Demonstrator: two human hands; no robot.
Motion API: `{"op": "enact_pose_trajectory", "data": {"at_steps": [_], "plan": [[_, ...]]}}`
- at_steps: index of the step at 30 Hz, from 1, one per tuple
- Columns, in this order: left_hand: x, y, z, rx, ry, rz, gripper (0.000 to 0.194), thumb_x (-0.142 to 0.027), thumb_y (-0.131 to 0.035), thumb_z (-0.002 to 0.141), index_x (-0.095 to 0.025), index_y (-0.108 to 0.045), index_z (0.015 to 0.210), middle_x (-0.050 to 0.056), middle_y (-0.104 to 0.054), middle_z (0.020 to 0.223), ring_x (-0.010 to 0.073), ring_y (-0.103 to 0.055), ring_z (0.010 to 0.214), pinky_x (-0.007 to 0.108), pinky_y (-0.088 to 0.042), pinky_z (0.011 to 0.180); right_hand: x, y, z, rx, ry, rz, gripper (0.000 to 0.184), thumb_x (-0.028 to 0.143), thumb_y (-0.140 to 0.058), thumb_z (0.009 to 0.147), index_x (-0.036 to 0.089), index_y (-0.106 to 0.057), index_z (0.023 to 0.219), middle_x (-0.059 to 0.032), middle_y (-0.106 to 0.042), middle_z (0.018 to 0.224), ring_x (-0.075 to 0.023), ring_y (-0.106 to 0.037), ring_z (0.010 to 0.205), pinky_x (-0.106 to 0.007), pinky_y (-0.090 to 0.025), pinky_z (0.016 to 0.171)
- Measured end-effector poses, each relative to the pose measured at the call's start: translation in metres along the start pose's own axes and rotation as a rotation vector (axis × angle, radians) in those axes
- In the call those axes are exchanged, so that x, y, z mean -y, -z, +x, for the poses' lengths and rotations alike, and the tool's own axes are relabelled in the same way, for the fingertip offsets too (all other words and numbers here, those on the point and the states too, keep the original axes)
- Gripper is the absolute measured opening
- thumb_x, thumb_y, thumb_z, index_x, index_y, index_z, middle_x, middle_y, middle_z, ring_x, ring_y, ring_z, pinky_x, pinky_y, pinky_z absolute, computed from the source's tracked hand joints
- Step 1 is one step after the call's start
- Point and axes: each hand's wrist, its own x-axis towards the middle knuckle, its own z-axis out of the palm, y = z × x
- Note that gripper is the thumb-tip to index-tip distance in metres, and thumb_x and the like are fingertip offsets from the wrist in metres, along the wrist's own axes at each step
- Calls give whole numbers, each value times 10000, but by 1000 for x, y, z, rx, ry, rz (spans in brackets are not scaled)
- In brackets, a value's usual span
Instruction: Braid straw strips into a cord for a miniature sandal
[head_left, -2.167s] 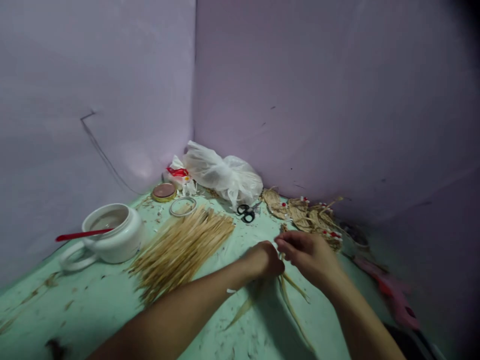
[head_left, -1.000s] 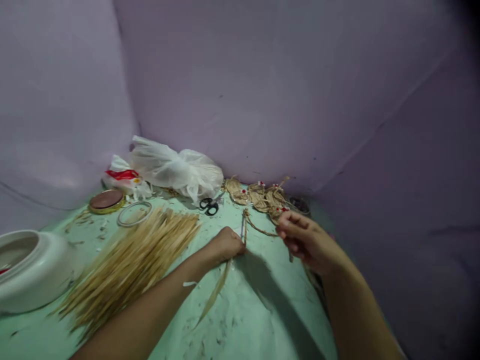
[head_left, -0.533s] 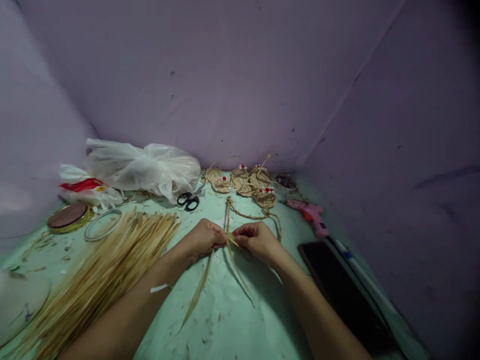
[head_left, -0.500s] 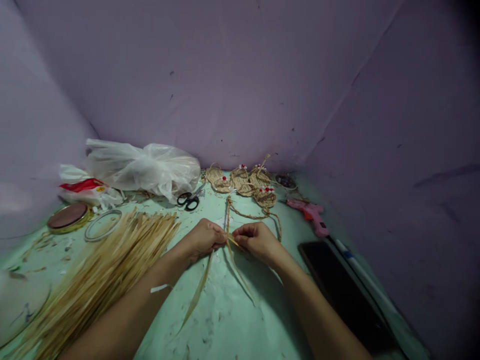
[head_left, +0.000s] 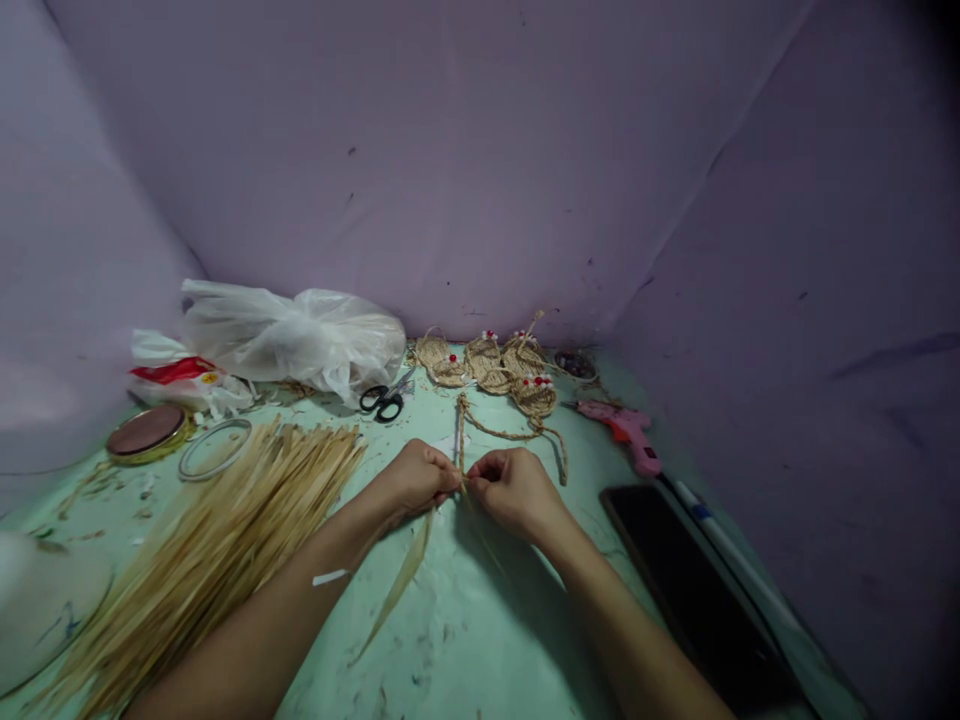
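Observation:
A thin braid of straw-coloured fibre point(head_left: 461, 432) runs toward me on the green tabletop, its far part looping off to the right as a cord point(head_left: 510, 434). At the braid's near end my left hand point(head_left: 421, 477) is closed in a pinch on the strands. Close beside it, my right hand point(head_left: 517, 490) is closed too, thumb and fingertips pinching a strand at the same spot. One flat loose strand point(head_left: 401, 588) hangs toward me from under the left hand. A thinner strand between the hands is blurred. The exact crossing of the strands is hidden by the fingertips.
Left lie a bundle of dry fibre strips point(head_left: 225, 550), a tape roll point(head_left: 216, 450) and a round tin point(head_left: 150, 434). Behind are a plastic bag point(head_left: 300, 335), scissors point(head_left: 386, 400) and several woven pieces with beads point(head_left: 487, 365). Right are a pink glue gun point(head_left: 622, 428) and a dark phone-like slab point(head_left: 690, 590).
My right fingers have moved closer to my left at the braid's end. The strand that stuck out under the right hand is now gathered in the fingers. The view has shifted slightly.

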Motion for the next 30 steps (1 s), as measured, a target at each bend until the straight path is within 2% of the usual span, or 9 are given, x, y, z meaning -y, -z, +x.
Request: {"op": "enact_pose_trajectory", "data": {"at_steps": [4,7,11,14,18,25,30], "plan": [[6,-2,4,-35,-48,73,110,-150,-457,534,-129,-481,429,-44,-369,299,44,-258,294,193,-159,342,6,-1,-2,-15,-48,-43,180,192,-470,592,148,-645,592,-32,-590,523,-109,-475,481,-204,-260,416],[10,-5,7,-72,-76,116,113,-136,-442,531,-124,-493,430,-40,-386,314,47,-269,314,195,-169,355,7,-1,-2,7,-96,41,161,182,-484,583,141,-639,577,-19,-561,489,-96,-444,449,-202,-244,402],[13,-6,8,-100,-143,159,130,-148,-437,541,-118,-509,437,-40,-393,336,51,-282,341,196,-184,373,10,4,-3,136,-206,327,127,159,-505,591,120,-611,533,15,-486,416,-60,-361,386,-193,-238,394],[11,-4,5,-78,-146,102,133,-159,-439,548,-118,-503,440,-42,-389,342,46,-269,342,197,-174,375,14,10,-4,213,-297,570,85,106,-525,568,115,-608,555,31,-491,419,-52,-374,386,-188,-290,420],[8,-1,1,-24,-128,3,174,-213,-467,573,-128,-463,420,-52,-339,320,33,-217,321,199,-127,369,12,7,0,130,-331,693,24,102,-587,527,118,-588,545,43,-495,408,-50,-393,386,-194,-321,442],[11,-1,4,-13,-114,-146,136,-225,-529,553,-96,-567,530,-54,-381,368,24,-243,343,182,-151,381,6,-5,4,64,-253,737,105,133,-616,526,128,-511,525,50,-457,402,-42,-357,366,-192,-263,399],[11,-4,4,28,-146,-221,193,-280,-577,555,-90,-577,525,-34,-415,404,37,-304,379,181,-201,405,18,-4,-3,97,-307,924,200,91,-591,548,158,-475,696,52,-487,511,-53,-415,401,-180,-283,399]]}}
